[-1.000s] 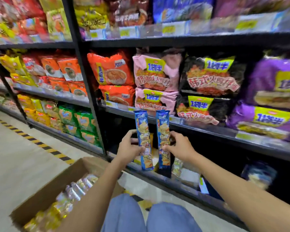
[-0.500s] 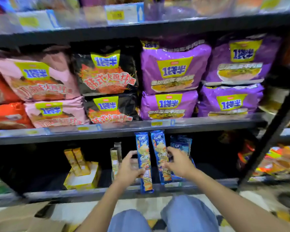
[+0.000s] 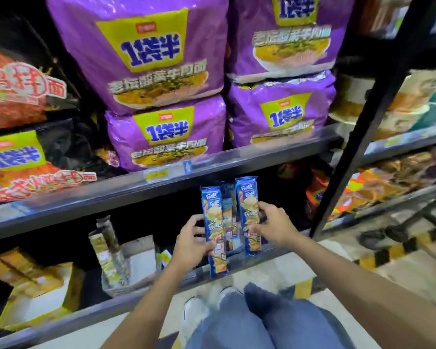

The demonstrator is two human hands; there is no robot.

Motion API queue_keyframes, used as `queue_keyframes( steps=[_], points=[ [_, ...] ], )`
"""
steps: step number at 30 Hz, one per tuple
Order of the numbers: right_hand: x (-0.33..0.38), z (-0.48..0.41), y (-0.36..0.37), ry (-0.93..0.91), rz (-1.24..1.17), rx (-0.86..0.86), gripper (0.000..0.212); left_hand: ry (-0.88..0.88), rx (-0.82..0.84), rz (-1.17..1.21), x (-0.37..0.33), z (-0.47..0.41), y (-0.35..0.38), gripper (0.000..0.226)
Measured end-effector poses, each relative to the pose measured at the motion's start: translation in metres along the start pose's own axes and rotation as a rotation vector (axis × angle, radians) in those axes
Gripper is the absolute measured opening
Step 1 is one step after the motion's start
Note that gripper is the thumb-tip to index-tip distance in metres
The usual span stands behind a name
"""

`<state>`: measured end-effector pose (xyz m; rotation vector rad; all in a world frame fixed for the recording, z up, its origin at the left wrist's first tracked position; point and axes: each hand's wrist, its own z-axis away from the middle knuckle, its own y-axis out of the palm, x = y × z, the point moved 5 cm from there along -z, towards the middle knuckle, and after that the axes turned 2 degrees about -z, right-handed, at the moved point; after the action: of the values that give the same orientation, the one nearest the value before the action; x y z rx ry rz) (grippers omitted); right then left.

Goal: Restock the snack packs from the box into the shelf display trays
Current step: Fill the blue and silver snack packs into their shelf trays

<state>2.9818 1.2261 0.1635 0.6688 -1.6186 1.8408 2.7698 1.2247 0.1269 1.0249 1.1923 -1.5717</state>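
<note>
Your left hand [image 3: 191,245] holds the left blue pack [image 3: 212,210]. Your fingers curl round its lower half, and your thumb lies on its front. The pack stands upright, and its bottom end hangs down past the front edge of the bottom shelf [image 3: 141,294].

Your right hand [image 3: 275,226] holds the right blue pack [image 3: 247,197]. Your fingertips pinch its right side near the middle. This pack stands upright too, and a bit higher than the other one. The two packs are near each other but do not touch.

In the gap between them you can see more blue packs [image 3: 228,205] standing farther back on the bottom shelf. They are blurry, so you cannot tell what they stand in.

To the left on the same shelf there is a clear tray [image 3: 111,273] with gold packs in it. Farther left sits a yellow tray [image 3: 35,298].

On the shelf above, purple bags [image 3: 161,137] lie in stacks right over your hands. Black bags [image 3: 23,157] lie to their left.

Your knees in blue jeans [image 3: 249,321] show at the bottom, with a white shoe [image 3: 194,308] beside them on the floor.
</note>
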Motion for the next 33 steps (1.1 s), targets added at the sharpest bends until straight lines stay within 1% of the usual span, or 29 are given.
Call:
queue_keyframes(
  steps=[6,9,12,16,20,23,27,29,31,33],
  points=[
    [-0.043,-0.064,0.009,0.079,-0.013,-0.040,0.034,0.008,-0.003,0.005,0.028,-0.038,0.024,0.056],
    [-0.056,-0.098,0.025,0.122,-0.035,-0.043,0.038,0.012,0.019,0.003,0.042,-0.055,0.029,0.055],
    [-0.067,-0.123,0.042,0.202,-0.068,-0.065,0.039,-0.004,0.030,0.009,0.058,-0.068,0.033,0.056],
    [-0.074,-0.143,0.059,0.269,-0.031,-0.065,0.040,-0.041,0.048,0.056,0.077,-0.080,0.034,0.057],
    [-0.075,-0.161,0.071,0.237,0.001,-0.071,0.043,-0.007,0.066,0.081,0.082,-0.084,0.034,0.052],
    [-0.079,-0.173,0.077,0.196,-0.033,-0.115,0.044,0.018,0.075,0.080,0.083,-0.084,0.034,0.050],
    [-0.081,-0.170,0.089,0.266,-0.013,-0.053,0.039,0.036,0.082,0.073,0.085,-0.082,0.031,0.051],
    [-0.081,-0.165,0.092,0.294,-0.007,-0.051,0.038,0.020,0.093,0.095,0.088,-0.082,0.029,0.054],
    [-0.084,-0.161,0.099,0.323,0.043,-0.014,0.032,0.022,0.110,0.114,0.087,-0.081,0.029,0.058],
    [-0.086,-0.158,0.104,0.315,0.099,0.028,0.035,0.032,0.123,0.119,0.085,-0.081,0.030,0.055]
  ],
)
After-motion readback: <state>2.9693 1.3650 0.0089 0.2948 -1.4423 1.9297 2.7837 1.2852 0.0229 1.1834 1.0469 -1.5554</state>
